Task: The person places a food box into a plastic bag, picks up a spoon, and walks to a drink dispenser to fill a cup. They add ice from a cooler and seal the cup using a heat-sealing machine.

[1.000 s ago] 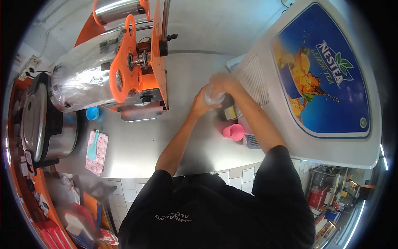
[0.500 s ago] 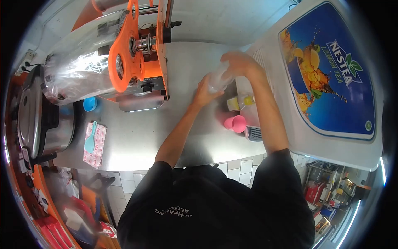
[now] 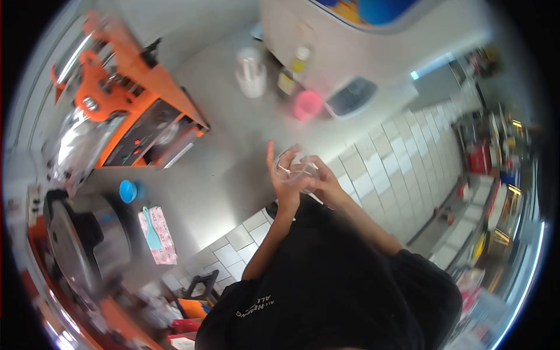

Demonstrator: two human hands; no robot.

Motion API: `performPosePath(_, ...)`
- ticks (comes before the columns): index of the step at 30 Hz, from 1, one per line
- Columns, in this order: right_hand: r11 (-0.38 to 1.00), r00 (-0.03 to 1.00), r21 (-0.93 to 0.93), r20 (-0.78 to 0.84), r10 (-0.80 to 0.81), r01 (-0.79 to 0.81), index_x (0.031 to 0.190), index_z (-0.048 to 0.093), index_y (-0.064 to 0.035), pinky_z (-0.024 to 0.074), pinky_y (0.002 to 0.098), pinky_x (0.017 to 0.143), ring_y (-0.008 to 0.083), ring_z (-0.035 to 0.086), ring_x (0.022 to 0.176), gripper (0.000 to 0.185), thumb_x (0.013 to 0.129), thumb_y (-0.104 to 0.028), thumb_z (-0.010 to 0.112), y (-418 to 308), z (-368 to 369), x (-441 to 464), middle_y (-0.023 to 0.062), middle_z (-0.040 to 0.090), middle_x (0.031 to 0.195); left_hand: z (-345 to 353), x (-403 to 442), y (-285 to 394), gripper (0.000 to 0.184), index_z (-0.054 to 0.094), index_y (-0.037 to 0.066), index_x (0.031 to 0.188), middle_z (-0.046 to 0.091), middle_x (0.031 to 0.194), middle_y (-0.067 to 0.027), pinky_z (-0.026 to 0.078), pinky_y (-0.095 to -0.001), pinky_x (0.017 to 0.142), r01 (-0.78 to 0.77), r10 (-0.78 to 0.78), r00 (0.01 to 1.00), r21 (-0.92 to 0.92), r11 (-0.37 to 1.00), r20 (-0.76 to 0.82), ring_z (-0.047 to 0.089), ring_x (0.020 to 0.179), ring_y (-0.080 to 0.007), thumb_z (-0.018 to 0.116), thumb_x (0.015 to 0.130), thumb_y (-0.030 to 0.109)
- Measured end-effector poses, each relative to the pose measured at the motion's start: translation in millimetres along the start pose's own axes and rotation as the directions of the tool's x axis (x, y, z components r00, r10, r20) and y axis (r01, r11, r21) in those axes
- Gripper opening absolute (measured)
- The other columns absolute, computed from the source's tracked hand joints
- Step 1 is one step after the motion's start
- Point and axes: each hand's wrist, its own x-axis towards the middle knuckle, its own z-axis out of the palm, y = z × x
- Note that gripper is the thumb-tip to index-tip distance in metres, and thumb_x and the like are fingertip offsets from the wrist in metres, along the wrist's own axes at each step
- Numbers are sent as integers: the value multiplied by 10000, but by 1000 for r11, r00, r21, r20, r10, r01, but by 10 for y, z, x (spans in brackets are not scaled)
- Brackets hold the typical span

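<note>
A clear plastic cup (image 3: 297, 170) is between my two hands, close to my body at the counter's front edge. My left hand (image 3: 286, 188) is wrapped round its left side, with one finger sticking up past the rim. From the right, my right hand (image 3: 325, 185) grips the other side of the cup. Motion blur and the see-through plastic make it hard to tell whether it is one cup or more. Further back on the counter stands a whitish translucent container (image 3: 252, 80), blurred.
A pink cup (image 3: 307, 105), a small yellow-labelled bottle (image 3: 300, 60) and a white dispenser (image 3: 361, 52) are at the back. Leftward are an orange sealing machine (image 3: 140, 105), a blue cup (image 3: 128, 191), a light-blue scoop (image 3: 152, 230) on a pink packet (image 3: 165, 248) and a rice cooker (image 3: 87, 239).
My hands have come back from the dispenser side toward my body, now holding the clear cup. The whitish container stands apart from them. The view has turned to the right.
</note>
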Motion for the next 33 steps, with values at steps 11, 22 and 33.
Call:
performPosePath(11,633,903,-773,-238,-357,46,1297,516,-29,510,282,774,152,618,991,488,898,-249,690,-141,-1470,-970,112,633,1120,208,-762,-785,908,340,35,1402,577,1183,-123,461,-358,969,122,-231,850,249,961,473,592,1088,-229,857,656,70)
performPosePath(22,565,949,823,-127,287,-61,1187,558,-10,510,398,826,279,602,942,905,811,-822,422,-1560,-2077,1458,120,639,1056,1262,-324,-1071,949,304,22,1423,576,1182,-135,463,-354,946,-12,-114,909,299,954,400,586,1089,-229,863,659,91)
performPosePath(33,869,651,-151,-605,-459,472,1215,445,-24,485,378,892,272,642,925,533,894,-384,672,-1563,-2029,1518,113,653,1007,1553,-580,-1063,902,315,34,1422,571,1173,-143,456,-388,977,-41,17,998,379,925,67,587,1084,-277,842,703,171)
